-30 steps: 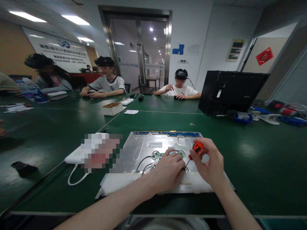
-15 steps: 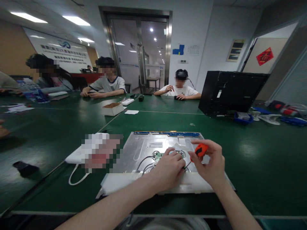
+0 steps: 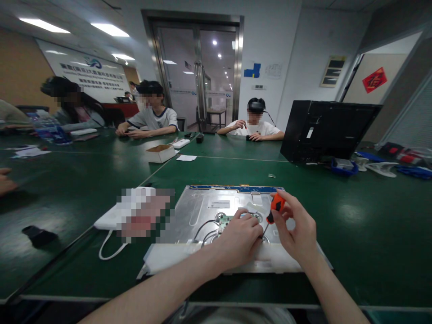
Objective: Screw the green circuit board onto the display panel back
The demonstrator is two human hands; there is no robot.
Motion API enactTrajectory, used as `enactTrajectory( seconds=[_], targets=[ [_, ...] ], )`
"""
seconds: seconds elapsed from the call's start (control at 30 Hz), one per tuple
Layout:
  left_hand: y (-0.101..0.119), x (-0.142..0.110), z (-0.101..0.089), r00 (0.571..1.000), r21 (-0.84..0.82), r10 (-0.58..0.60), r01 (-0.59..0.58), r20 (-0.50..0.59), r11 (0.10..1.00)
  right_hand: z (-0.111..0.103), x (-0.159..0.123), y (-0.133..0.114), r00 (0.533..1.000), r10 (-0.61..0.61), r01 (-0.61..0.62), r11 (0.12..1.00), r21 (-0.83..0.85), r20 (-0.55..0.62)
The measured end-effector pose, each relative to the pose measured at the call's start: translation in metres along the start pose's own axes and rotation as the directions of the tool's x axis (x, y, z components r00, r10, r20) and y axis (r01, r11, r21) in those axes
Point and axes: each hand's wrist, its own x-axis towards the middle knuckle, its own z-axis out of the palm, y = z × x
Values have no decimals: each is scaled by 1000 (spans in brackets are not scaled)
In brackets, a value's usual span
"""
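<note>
A silver LCD panel [image 3: 195,204] lies back side up on the green table in front of me, a blue strip board [image 3: 232,189] along its far edge. My right hand [image 3: 297,229] is closed on an orange and black screwdriver [image 3: 277,202], tilted with its shaft pointing down to the panel beside my left fingers. Over a small green circuit board [image 3: 223,221] rests my left hand [image 3: 238,238], its fingers curled and pressed together. Whatever they may hold is hidden beneath them. Dark cables [image 3: 204,227] run from that board across the panel.
Left of the panel is a white device [image 3: 110,220] with a strap, partly pixelated, and a black object [image 3: 38,236]. An open box [image 3: 160,154] stands farther back. At the right is a large black monitor casing [image 3: 327,130] near a blue tray [image 3: 344,167]. Several people sit around the table.
The screwdriver has swung more upright, and my right fingers have shifted and straightened a little around its handle. My left hand stays on the circuit board.
</note>
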Motion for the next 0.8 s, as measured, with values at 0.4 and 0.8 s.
enactTrajectory(
  seconds=[0.4, 0.8],
  targets=[
    [0, 1, 2, 1000, 15, 3, -3, -8, 1000, 5, -3, 2, 998, 9, -7, 999, 36, -62],
    [0, 2, 1, 1000, 10, -2, 2, 5, 1000, 0, -2, 1, 1000, 19, -19, 999, 37, 15]
  ],
)
